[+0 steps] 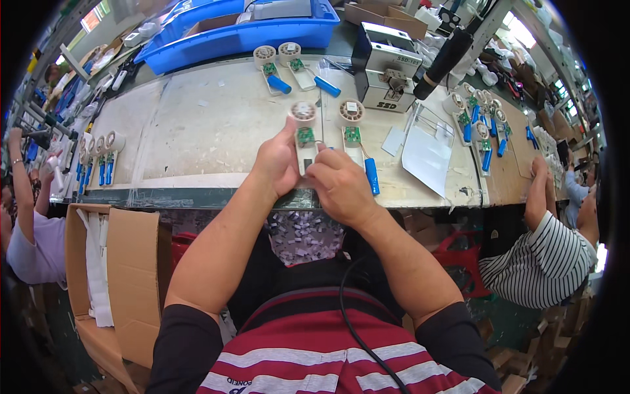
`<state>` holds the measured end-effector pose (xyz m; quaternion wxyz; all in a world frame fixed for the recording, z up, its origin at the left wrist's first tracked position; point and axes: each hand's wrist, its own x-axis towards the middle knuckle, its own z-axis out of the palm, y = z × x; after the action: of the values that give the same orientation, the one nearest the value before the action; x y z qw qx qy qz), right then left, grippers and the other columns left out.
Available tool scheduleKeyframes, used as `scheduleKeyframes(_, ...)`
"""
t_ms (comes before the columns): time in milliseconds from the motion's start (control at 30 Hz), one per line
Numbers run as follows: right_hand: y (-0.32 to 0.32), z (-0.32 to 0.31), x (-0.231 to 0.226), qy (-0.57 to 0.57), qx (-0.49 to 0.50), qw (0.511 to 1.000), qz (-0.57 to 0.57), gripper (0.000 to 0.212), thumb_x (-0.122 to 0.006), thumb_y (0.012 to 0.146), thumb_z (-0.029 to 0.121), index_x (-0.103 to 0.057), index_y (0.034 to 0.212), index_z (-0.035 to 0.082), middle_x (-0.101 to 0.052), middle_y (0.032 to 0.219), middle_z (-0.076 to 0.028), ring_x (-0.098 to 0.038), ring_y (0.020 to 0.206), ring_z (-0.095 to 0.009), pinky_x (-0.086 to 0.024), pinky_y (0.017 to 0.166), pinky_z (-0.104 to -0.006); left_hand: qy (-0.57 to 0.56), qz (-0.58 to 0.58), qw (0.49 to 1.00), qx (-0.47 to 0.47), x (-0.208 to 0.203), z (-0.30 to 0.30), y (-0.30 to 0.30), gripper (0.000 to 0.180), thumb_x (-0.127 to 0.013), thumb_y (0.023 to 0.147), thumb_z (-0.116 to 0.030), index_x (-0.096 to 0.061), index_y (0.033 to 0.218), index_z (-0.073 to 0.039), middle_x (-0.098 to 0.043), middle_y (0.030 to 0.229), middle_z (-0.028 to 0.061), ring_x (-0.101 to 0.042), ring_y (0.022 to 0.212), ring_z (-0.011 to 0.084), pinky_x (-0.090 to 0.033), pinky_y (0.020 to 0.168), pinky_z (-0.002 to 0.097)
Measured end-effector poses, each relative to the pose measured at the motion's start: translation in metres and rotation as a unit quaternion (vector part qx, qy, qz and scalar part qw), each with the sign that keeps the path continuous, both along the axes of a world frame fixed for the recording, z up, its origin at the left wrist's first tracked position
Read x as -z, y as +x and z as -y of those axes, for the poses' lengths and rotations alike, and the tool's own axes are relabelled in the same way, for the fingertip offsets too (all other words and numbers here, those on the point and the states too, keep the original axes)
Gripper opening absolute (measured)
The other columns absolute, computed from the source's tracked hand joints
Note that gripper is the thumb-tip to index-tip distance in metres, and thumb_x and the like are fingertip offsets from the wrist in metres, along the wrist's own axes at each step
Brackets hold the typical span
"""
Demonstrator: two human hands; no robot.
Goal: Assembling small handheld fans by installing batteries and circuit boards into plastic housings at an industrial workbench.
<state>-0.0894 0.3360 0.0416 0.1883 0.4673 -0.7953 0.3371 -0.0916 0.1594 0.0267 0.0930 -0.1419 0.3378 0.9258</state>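
Round-headed white unit (302, 152) bearing a green circuit board (306, 136) is gripped by the left hand (278, 161) over the near side of a pale worktable (216, 131), while the right hand (341, 180) curls at the unit's near end, its exact hold hidden.

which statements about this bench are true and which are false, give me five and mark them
1. The left hand holds a white unit with a green board. True.
2. The right hand is well away from that unit. False: it is at the unit's lower part.
3. A blue cylinder lies just right of the right hand. True.
4. The blue bin is nearest the person. False: the blue bin is at the far side.
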Motion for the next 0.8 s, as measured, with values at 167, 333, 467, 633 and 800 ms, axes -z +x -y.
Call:
scheduleKeyframes(167, 0.021, -0.009, -0.002, -0.086, 0.102, 0.987, 0.095, 0.021, -0.075, 0.088, 0.011, -0.069, 0.107, 0.004, -0.065, 0.101, -0.014, -0.067, 0.089, -0.036, -0.055, 0.076, -0.045, 0.049, -0.062, 0.997, 0.005, 0.019, 0.026, 0.013, 0.049, -0.048, 0.111, -0.05, -0.056, 0.123, -0.003, -0.061, 0.095, 0.0096, -0.062, 0.086, 0.0226, -0.053, 0.075, 0.0369)
scheduleKeyframes(333, 0.024, 0.0, -0.004, 0.057, 0.119, 0.985, 0.109, 0.023, -0.073, 0.091, 0.018, -0.067, 0.106, 0.001, -0.063, 0.102, -0.017, -0.069, 0.09, -0.038, -0.057, 0.074, -0.0478, -0.072, -0.058, 0.995, -0.038, 0.008, 0.039, 0.031, 0.05, -0.053, 0.11, -0.048, -0.056, 0.132, -0.003, -0.059, 0.094, 0.0076, -0.06, 0.078, 0.0178, -0.051, 0.069, 0.0335)
scheduleKeyframes(467, 0.018, 0.015, -0.01, 0.146, 0.163, 0.97, 0.107, 0.017, -0.066, 0.091, 0.012, -0.066, 0.102, -0.001, -0.062, 0.102, -0.02, -0.071, 0.09, -0.04, -0.059, 0.077, -0.0496, -0.102, -0.074, 0.991, -0.036, 0.009, 0.042, 0.038, 0.047, -0.055, 0.11, -0.045, -0.058, 0.133, -0.003, -0.061, 0.096, 0.008, -0.061, 0.08, 0.0171, -0.052, 0.07, 0.0332)
scheduleKeyframes(633, 0.009, 0.018, -0.013, 0.211, 0.161, 0.957, 0.113, 0.015, -0.062, 0.086, 0.004, -0.065, 0.099, -0.004, -0.064, 0.105, -0.025, -0.071, 0.091, -0.042, -0.059, 0.081, -0.0498, -0.118, -0.112, 0.985, -0.057, 0.009, 0.044, 0.044, 0.041, -0.057, 0.11, -0.039, -0.059, 0.132, -0.004, -0.067, 0.1, 0.0118, -0.062, 0.079, 0.017, -0.054, 0.072, 0.0339)
scheduleKeyframes(800, 0.011, 0.013, -0.018, 0.211, 0.11, 0.958, 0.161, 0.016, -0.06, 0.088, 0.005, -0.067, 0.1, -0.005, -0.065, 0.106, -0.027, -0.069, 0.096, -0.046, -0.057, 0.086, -0.0514, -0.077, -0.152, 0.983, -0.071, 0.017, 0.047, 0.043, 0.028, -0.056, 0.112, -0.036, -0.058, 0.12, -0.009, -0.069, 0.095, 0.0102, -0.064, 0.077, 0.0159, -0.055, 0.072, 0.0321)
